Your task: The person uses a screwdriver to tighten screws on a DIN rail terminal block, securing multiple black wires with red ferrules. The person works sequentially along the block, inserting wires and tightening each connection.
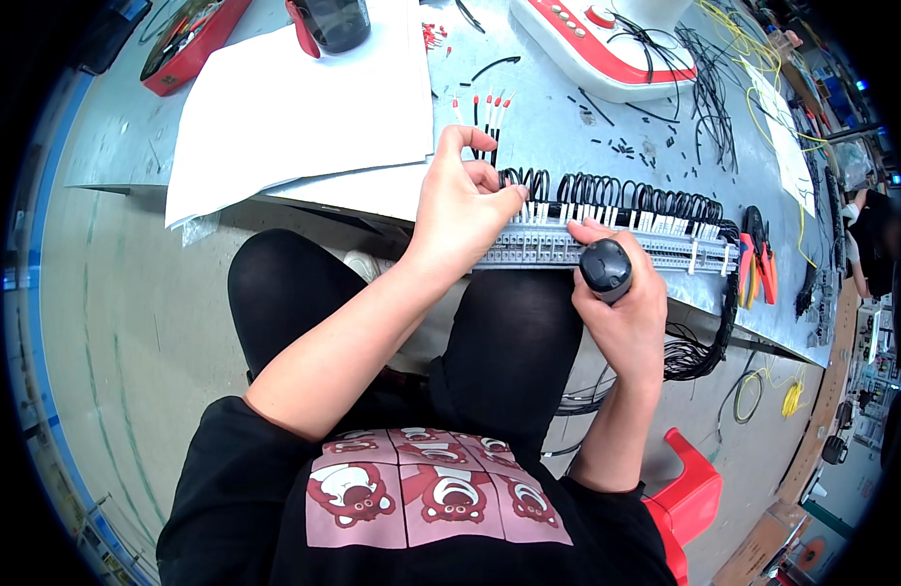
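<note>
A long grey terminal block strip (538,244) lies along the table's near edge, above my knees. Black wires (641,195) with white label sleeves loop up from its far side in a row. My left hand (465,200) is closed at the strip's left end, thumb and fingers pinching a black wire; the fingers partly hide it. Wrapped in my right hand (631,303) is a screwdriver (607,269), its dark handle seen nearly end-on over the strip. Its tip is hidden. Several loose wires with red ferrules (489,103) stick out beyond my left hand.
White paper sheets (304,117) cover the table's left, with a dark cup (335,21) and red tray (191,49) behind. A red-and-white machine (607,44) stands at the back. Pliers (758,254) lie right of the strip. A black cable bundle (694,356) hangs by a red stool (690,493).
</note>
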